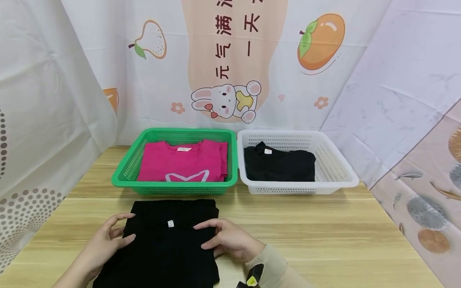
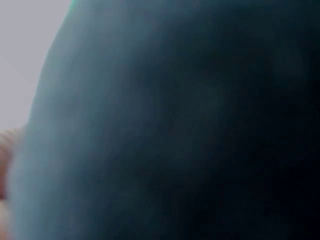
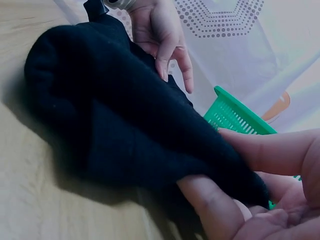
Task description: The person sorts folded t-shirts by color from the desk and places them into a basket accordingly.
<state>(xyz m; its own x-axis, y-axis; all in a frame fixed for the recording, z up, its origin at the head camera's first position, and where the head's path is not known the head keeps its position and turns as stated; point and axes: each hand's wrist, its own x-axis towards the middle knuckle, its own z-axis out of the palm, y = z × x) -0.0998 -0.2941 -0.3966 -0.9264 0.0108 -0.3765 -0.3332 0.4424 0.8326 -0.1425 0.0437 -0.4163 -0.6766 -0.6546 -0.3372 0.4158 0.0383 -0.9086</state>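
Observation:
A folded black shirt (image 1: 162, 248) with a small white label (image 1: 171, 224) lies on the table in the head view. My left hand (image 1: 106, 240) holds its left edge, index finger and thumb over the cloth. At the opposite edge, my right hand (image 1: 230, 240) grips the shirt between thumb and fingers. In the right wrist view, the shirt's thick folded side (image 3: 125, 110) runs into the right hand (image 3: 280, 185), and the left hand (image 3: 162, 37) appears behind it. Dark blurred cloth (image 2: 175, 120) fills most of the left wrist view, hiding the left fingers.
Behind the shirt stands a green basket (image 1: 173, 185) containing a folded pink shirt (image 1: 183, 164). To its right is a white basket (image 1: 302, 185) with another folded black shirt (image 1: 281, 166). Patterned curtains (image 1: 155, 104) hang around the wooden table (image 1: 324, 240).

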